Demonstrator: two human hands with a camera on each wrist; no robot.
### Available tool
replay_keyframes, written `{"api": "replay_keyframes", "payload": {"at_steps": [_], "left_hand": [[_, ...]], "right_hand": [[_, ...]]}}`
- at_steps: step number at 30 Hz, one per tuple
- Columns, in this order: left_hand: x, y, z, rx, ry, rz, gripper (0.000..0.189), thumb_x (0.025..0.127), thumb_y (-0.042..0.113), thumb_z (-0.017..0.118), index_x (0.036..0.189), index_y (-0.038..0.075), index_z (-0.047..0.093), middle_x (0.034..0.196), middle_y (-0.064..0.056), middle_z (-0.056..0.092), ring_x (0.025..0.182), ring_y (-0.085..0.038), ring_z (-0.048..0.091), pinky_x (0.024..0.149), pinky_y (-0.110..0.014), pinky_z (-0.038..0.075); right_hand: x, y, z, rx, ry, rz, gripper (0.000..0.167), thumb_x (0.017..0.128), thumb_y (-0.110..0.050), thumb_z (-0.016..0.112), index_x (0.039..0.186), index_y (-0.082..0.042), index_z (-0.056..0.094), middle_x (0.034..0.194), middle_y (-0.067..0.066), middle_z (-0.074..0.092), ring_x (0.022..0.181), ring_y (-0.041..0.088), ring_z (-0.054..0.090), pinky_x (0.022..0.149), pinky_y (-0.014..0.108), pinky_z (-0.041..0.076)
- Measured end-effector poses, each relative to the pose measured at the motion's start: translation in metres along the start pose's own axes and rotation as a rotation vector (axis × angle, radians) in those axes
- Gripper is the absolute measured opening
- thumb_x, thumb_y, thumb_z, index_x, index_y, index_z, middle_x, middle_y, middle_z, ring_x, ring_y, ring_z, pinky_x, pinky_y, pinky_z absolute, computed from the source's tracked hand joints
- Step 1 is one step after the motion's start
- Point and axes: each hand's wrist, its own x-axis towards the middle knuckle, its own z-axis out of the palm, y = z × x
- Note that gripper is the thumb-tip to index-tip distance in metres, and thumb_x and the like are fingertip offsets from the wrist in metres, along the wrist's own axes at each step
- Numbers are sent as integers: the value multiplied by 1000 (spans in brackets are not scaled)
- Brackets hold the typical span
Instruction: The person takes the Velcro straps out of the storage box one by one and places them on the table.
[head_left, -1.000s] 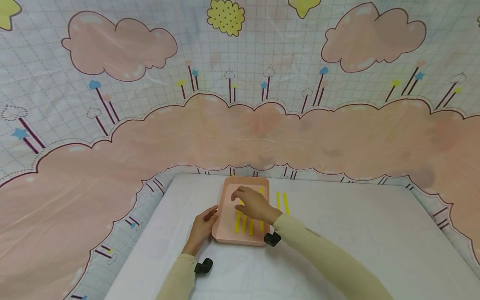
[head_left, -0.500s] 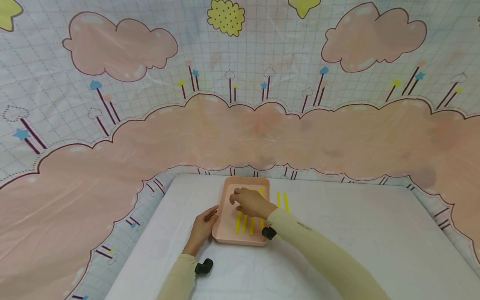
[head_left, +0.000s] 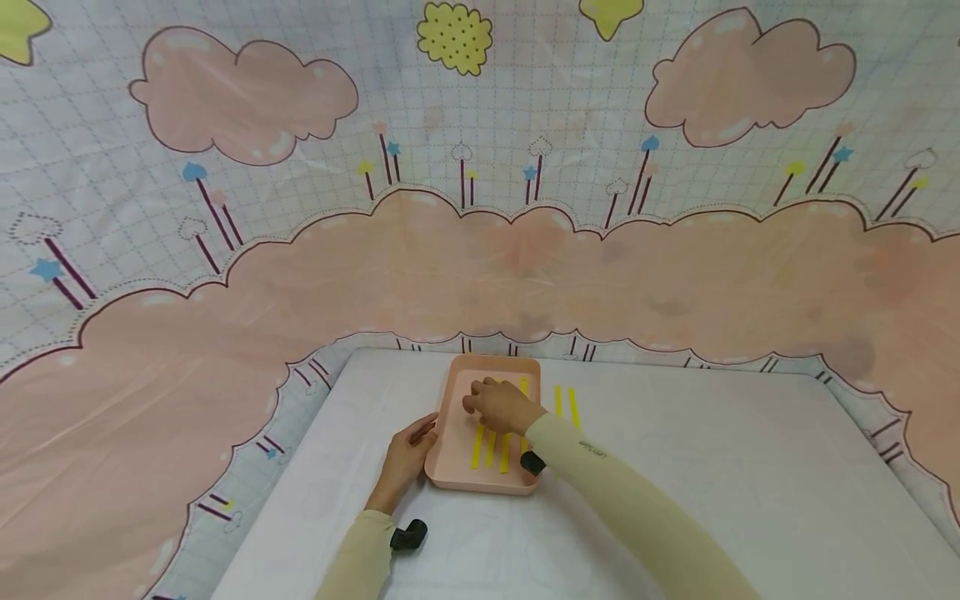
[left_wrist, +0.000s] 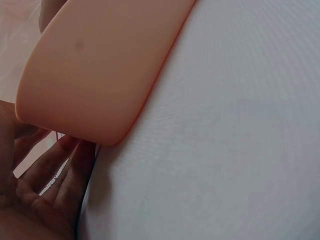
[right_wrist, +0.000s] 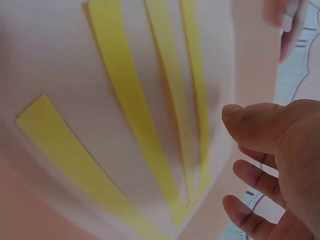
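Note:
A pink rectangular tray (head_left: 453, 475) rests on the white table, several flat yellow strips (head_left: 505, 454) lying lengthwise in it. My right hand (head_left: 501, 406) hovers over the tray's middle. In the right wrist view its thumb (right_wrist: 252, 125) and fingers are loosely bent and apart, with nothing between them; the yellow strips (right_wrist: 132, 105) lie beside them. My left hand (head_left: 405, 458) rests against the tray's left side. The left wrist view has its fingers (left_wrist: 55, 170) extended along the tray's outer wall (left_wrist: 95, 75), with the thumb near the rim.
Two more yellow strips (head_left: 574, 407) lie on the white table (head_left: 712, 467), just right of the tray. Behind the table hangs a cloth (head_left: 675, 267) printed with clouds. A black wrist camera (head_left: 408, 535) sits on the left wrist, another (head_left: 532, 462) on the right.
My right forearm has shifted left over the tray, and the right thumb has drawn in under the fingers. The left hand and the tray stay in place.

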Motion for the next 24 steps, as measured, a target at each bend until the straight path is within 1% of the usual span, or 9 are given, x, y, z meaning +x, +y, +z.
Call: {"api": "replay_keyframes", "payload": {"at_steps": [5,9,13,15,17,20,22,24], "left_hand": [[-1,0,1,-6,0,-6,37,97,6,59,133,2,60,130,-24,63,122,-37,60,104,-47,49],[-1,-2,2,-21,-3,-13,37,97,7,59,133,2,60,130,-23,63,121,-37,60,104,-46,50],[-1,-2,1,-14,-5,0,37,98,8,59,134,1,59,130,-24,63,121,-37,61,103,-45,50],[0,-2,1,-23,-8,-7,37,98,9,59,134,2,59,130,-23,63,121,-36,60,103,-45,50],[0,-2,1,-30,-13,-13,37,98,9,59,134,3,59,130,-23,63,122,-36,60,103,-45,50],[1,-2,1,-47,-19,-33,38,97,10,60,135,6,59,132,-21,63,123,-35,60,104,-44,50],[1,-3,0,-38,-21,-28,38,98,11,60,136,6,59,132,-21,62,124,-35,60,103,-44,50],[2,-3,0,-35,-21,-29,38,98,11,59,136,6,59,132,-21,62,124,-35,60,104,-45,50]], "right_hand": [[1,1,7,0,-23,20,15,93,-18,67,106,-25,64,110,-2,60,98,17,55,81,33,52],[2,1,9,12,-27,31,16,93,-15,65,105,-26,65,110,-2,60,99,17,54,85,35,52],[3,1,11,-2,-38,19,18,93,-13,66,105,-26,66,108,-3,60,99,16,54,88,37,51],[3,0,13,-15,-45,8,20,91,-11,67,104,-26,65,107,-3,59,98,17,53,89,37,51],[5,0,15,-23,-42,2,18,92,-10,67,102,-25,65,105,-3,58,97,17,52,89,37,50],[7,-1,17,-40,-29,-10,15,95,-11,63,100,-25,65,102,-3,58,96,16,51,87,36,49],[9,-2,18,-48,-18,-20,12,99,-15,57,100,-24,66,101,-3,58,95,16,51,84,34,48],[10,-4,19,-52,-8,-29,14,101,-18,55,102,-24,67,101,-3,59,95,16,51,83,33,47]]}}
